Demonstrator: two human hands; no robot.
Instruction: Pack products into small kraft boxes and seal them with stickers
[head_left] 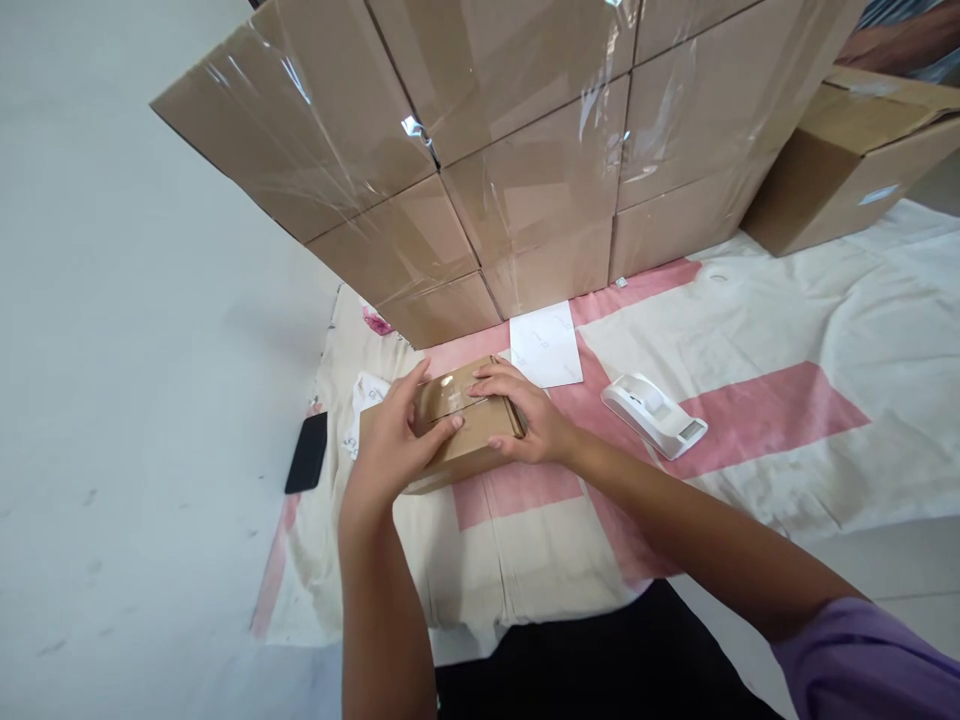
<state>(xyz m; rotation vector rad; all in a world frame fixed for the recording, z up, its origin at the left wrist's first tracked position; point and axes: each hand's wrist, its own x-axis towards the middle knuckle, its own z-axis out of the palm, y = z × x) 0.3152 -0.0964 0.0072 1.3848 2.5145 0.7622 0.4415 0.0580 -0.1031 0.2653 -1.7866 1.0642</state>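
A small brown cardboard box (465, 445) lies on the pink-and-cream cloth (750, 420) in front of me, with a strip of clear tape across its top. My left hand (394, 440) lies over the box's left half, thumb stretched along the top pressing the tape. My right hand (525, 410) rests on the right end, fingers laid flat over the top edge. Both hands touch the box and neither lifts it.
A white tape dispenser (652, 413) sits to the right of the box. A white paper slip (546, 343) lies behind it, a black phone (307, 452) at the cloth's left edge. A wall of taped cartons (525, 150) stands behind; another carton (847, 160) at right.
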